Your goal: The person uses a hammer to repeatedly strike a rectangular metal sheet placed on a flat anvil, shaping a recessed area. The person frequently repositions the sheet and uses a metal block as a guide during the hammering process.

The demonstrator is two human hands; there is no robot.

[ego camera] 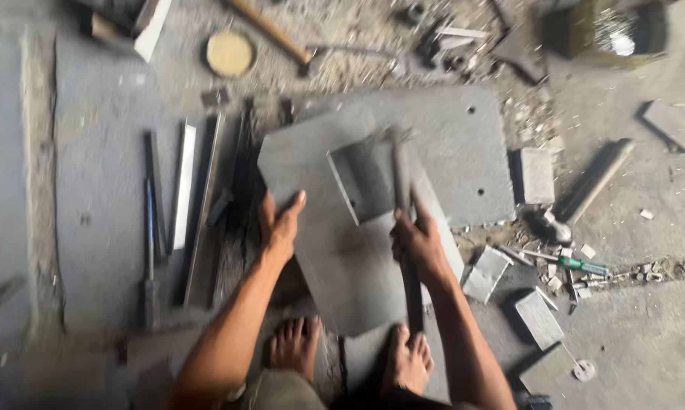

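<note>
My left hand (pixel 280 225) rests flat on the left edge of a large grey metal sheet (pixel 312 190) lying on the floor, fingers spread. My right hand (pixel 417 241) is closed around a long dark metal bar (pixel 403 228) that stands nearly upright across the sheet. The bar runs from the sheet's upper middle down to my right foot (pixel 407 363). A smaller grey plate (pixel 361 181) lies on the sheet just left of the bar. My left foot (pixel 293 345) is at the sheet's lower left edge. The picture is blurred by motion.
Several flat metal strips and bars (pixel 183 190) lie to the left. A second grey sheet with holes (pixel 464 152) lies behind. Small grey blocks (pixel 538 175), a green-handled screwdriver (pixel 582 265), a round yellow disc (pixel 229 53) and a hammer (pixel 270 30) are scattered about.
</note>
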